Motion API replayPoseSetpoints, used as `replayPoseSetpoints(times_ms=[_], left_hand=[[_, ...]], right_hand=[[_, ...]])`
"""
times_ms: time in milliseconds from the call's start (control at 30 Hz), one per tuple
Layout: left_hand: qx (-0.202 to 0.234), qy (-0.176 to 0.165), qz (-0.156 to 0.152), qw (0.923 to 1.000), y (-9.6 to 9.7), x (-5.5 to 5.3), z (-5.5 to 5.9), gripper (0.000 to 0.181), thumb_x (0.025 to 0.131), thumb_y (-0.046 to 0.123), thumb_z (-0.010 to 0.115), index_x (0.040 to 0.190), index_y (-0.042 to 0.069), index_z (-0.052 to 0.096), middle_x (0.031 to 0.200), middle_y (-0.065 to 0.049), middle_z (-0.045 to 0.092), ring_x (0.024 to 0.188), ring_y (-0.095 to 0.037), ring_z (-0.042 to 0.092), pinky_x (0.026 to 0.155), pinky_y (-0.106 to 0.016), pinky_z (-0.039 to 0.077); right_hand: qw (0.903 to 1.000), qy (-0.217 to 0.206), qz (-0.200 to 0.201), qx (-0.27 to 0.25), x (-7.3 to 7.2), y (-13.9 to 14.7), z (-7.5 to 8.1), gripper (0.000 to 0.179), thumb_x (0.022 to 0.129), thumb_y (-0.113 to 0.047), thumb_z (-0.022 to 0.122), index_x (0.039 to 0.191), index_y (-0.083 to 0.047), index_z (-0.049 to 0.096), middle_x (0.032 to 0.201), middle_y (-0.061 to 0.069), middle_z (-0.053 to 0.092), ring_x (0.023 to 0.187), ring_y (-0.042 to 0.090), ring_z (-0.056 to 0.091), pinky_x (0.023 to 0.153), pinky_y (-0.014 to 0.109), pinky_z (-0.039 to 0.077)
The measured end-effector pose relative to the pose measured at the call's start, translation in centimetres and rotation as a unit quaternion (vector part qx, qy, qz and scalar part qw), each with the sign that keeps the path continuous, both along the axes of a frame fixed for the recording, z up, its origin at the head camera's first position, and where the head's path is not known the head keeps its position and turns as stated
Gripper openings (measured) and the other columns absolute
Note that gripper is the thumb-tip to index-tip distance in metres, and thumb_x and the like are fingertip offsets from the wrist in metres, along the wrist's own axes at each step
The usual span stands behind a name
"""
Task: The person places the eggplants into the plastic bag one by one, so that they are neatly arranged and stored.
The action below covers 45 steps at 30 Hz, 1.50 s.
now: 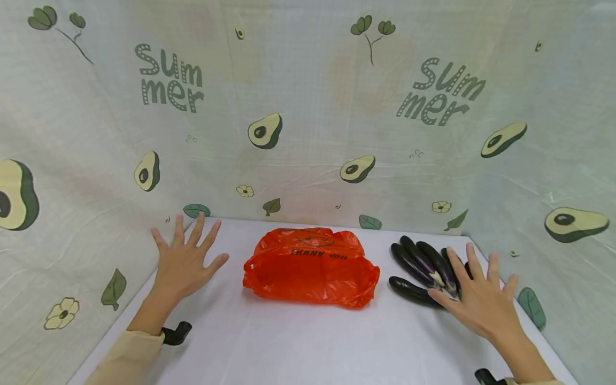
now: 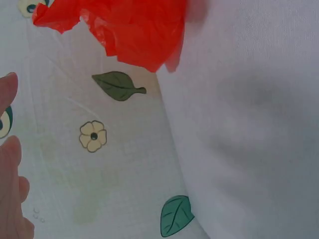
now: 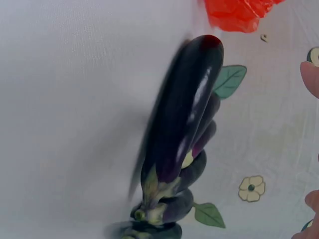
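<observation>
A red plastic bag [image 1: 308, 272] printed "THANK YOU" lies crumpled in the middle of the white table. To its left my left hand [image 1: 185, 267] is spread with straight fingers, holding nothing. Several dark purple eggplants [image 1: 414, 262] lie in a loose fan at the right, one of them set crosswise in front. My right hand [image 1: 483, 299], fingers also spread, is over the stem end of the eggplants and hides part of them. In the right wrist view the nearest eggplant [image 3: 182, 109] shows its green stem cap, while fingertips [image 3: 311, 79] appear at the right edge.
A pale cloth [image 1: 308, 107] with avocado, leaf and "summer" prints hangs behind and on both sides. White table surface [image 1: 298, 347] stretches in front of the bag. Black wrist mounts [image 1: 177, 332] sit below the hands.
</observation>
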State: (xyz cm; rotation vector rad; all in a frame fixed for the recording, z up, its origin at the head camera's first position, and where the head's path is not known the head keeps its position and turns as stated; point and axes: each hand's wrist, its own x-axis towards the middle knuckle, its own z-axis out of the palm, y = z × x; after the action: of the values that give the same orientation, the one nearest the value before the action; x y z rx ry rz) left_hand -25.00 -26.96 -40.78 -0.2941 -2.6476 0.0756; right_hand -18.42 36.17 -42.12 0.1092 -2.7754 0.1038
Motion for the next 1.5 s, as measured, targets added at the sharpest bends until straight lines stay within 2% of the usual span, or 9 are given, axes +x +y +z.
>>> replayPoseSetpoints(times_ms=[333,567,833,933,1000,1100,1200,1333,1500], left_hand=[[0.043,-0.031,-0.026,0.9982,2.9,-0.2,-0.2,0.090,0.099,0.064,0.057,0.172,0.028,0.018,0.177,-0.020,0.012,0.157,-0.061,0.003,0.111,-0.090,-0.006],[0.074,-0.078,-0.038,0.9935,4.4,-0.4,-0.1,0.090,0.101,0.065,0.054,0.172,0.027,0.015,0.177,-0.019,0.011,0.157,-0.060,0.009,0.115,-0.088,0.007],[0.094,-0.086,-0.083,0.9884,5.6,-0.8,-0.8,0.092,0.099,0.063,0.060,0.172,0.026,0.017,0.177,-0.016,0.016,0.157,-0.053,0.021,0.118,-0.082,0.017],[0.117,-0.090,-0.107,0.9832,6.0,-0.6,-1.0,0.093,0.098,0.058,0.065,0.172,0.026,0.018,0.177,-0.016,0.018,0.157,-0.051,0.025,0.119,-0.078,0.022],[0.135,-0.093,-0.125,0.9786,6.3,-0.6,-1.2,0.094,0.098,0.055,0.068,0.172,0.028,0.017,0.177,-0.014,0.018,0.157,-0.048,0.028,0.118,-0.074,0.030],[0.160,-0.098,-0.151,0.9705,6.8,-0.5,-1.4,0.095,0.097,0.051,0.072,0.172,0.029,0.018,0.177,-0.011,0.020,0.155,-0.044,0.033,0.108,-0.069,0.048],[0.184,-0.110,-0.179,0.9602,7.2,-0.4,-1.7,0.096,0.096,0.046,0.076,0.172,0.028,0.021,0.176,-0.010,0.022,0.152,-0.043,0.038,0.097,-0.065,0.057],[0.201,-0.131,-0.207,0.9485,7.5,-0.4,-2.2,0.096,0.095,0.037,0.080,0.171,0.028,0.023,0.176,-0.011,0.023,0.149,-0.044,0.043,0.100,-0.065,0.056],[0.216,-0.143,-0.221,0.9403,7.8,-0.4,-2.6,0.093,0.095,0.032,0.081,0.170,0.029,0.026,0.174,-0.012,0.027,0.149,-0.044,0.042,0.103,-0.066,0.053]], right_hand=[[0.9995,0.009,0.029,-0.008,-0.5,-1.4,-0.6,0.110,0.090,-0.072,0.069,0.172,-0.027,0.012,0.176,0.022,0.013,0.152,0.065,0.014,0.101,0.095,0.013],[0.9981,0.032,0.051,-0.015,-1.0,-1.8,-1.1,0.109,0.087,-0.069,0.074,0.171,-0.027,0.020,0.171,0.024,0.026,0.146,0.062,0.028,0.102,0.087,0.025],[0.9967,0.045,0.066,-0.016,-1.3,-1.9,-1.8,0.108,0.084,-0.063,0.081,0.170,-0.024,0.027,0.162,0.028,0.037,0.138,0.063,0.038,0.094,0.087,0.039],[0.9957,0.053,0.076,-0.013,-1.3,-1.9,-2.0,0.109,0.083,-0.060,0.083,0.169,-0.024,0.028,0.160,0.028,0.040,0.136,0.060,0.041,0.089,0.085,0.043],[0.9954,0.054,0.079,-0.012,-1.3,-1.9,-2.2,0.109,0.083,-0.058,0.084,0.170,-0.025,0.028,0.160,0.028,0.040,0.136,0.058,0.042,0.089,0.084,0.044],[0.9956,0.048,0.079,-0.014,-1.2,-1.9,-2.4,0.109,0.082,-0.056,0.086,0.170,-0.026,0.028,0.159,0.029,0.040,0.135,0.058,0.044,0.087,0.084,0.045],[0.9960,0.040,0.078,-0.016,-1.1,-1.8,-2.6,0.110,0.082,-0.053,0.087,0.170,-0.027,0.027,0.158,0.029,0.041,0.133,0.059,0.046,0.086,0.084,0.046],[0.9955,0.035,0.086,-0.022,-0.9,-1.6,-2.9,0.110,0.082,-0.051,0.088,0.170,-0.029,0.026,0.158,0.028,0.042,0.131,0.059,0.048,0.083,0.083,0.048],[0.9957,0.019,0.086,-0.030,-0.8,-1.4,-3.2,0.108,0.083,-0.050,0.088,0.169,-0.029,0.027,0.159,0.027,0.041,0.132,0.059,0.048,0.083,0.082,0.049]])
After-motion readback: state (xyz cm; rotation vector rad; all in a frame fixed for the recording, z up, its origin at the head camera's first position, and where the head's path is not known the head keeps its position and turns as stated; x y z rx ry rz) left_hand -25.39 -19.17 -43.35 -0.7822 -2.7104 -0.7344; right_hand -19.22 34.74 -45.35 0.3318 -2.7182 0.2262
